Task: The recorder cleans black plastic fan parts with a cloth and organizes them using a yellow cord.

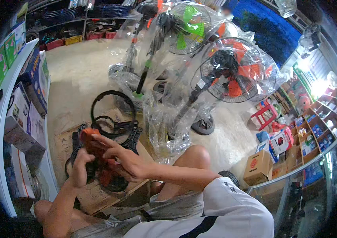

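Both my hands are on an orange and black object point(107, 169), blurred and partly covered, so I cannot tell its exact kind. My left hand point(80, 166) grips its near left side, thumb against it. From the right, my right hand point(128, 160) reaches over it, fingers along its upper part. Just beyond lies a black plastic ring point(113, 92) with a smaller ring inside it. Ribbed black plastic parts point(129, 139) lie right of the orange piece. All of this is over a cardboard box point(118, 197) before my knees.
Standing fans wrapped in clear plastic, one with orange blades point(235, 74) and one with green blades point(190, 26), stand ahead. Boxed goods point(33, 83) fill a shelf at left. At right are a red stool point(265, 116), a carton point(257, 168) and a glass counter point(293, 175).
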Available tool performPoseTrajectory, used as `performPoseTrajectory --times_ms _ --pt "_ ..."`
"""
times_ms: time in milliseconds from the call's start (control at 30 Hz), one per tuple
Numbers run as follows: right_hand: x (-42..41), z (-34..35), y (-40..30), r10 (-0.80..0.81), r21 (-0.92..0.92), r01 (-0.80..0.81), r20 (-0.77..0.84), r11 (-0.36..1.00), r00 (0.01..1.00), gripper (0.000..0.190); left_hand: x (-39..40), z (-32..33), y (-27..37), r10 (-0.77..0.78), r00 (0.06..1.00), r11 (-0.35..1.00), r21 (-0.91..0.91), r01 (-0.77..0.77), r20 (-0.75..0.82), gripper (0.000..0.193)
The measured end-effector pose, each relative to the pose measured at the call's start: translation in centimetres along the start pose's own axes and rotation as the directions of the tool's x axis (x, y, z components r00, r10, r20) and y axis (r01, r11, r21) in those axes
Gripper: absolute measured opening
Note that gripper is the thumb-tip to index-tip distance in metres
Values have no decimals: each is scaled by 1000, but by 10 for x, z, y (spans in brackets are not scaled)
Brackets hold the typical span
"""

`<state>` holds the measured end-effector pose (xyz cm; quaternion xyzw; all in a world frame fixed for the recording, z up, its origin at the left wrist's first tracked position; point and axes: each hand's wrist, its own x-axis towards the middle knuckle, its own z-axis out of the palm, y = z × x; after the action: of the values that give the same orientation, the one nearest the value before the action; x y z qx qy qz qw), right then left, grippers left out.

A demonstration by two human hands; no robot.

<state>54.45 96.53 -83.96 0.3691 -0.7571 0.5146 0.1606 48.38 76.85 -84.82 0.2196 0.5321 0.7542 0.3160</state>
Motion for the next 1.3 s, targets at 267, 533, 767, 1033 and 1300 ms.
performPoseTrajectory --times_ms 267,533,767,1033,1300 --pt "16 6 -16 172 119 -178 66 977 983 52 2 -17 -27 241 918 908 407 -99 -315 51" --pt "-5 4 12 45 -686 147 254 713 966 67 -3 1 6 -31 993 359 928 -94 113 33" --pt "-17 3 23 201 -684 0 214 729 956 56 6 16 39 -293 956 848 453 275 -32 39" --pt "-5 -8 18 352 -559 -385 -172 735 920 44 -3 17 2 -157 961 948 238 212 -230 48" --pt "-13 23 11 304 -273 -318 -94 908 948 78 -17 48 -19 -216 960 945 -284 160 -179 54"
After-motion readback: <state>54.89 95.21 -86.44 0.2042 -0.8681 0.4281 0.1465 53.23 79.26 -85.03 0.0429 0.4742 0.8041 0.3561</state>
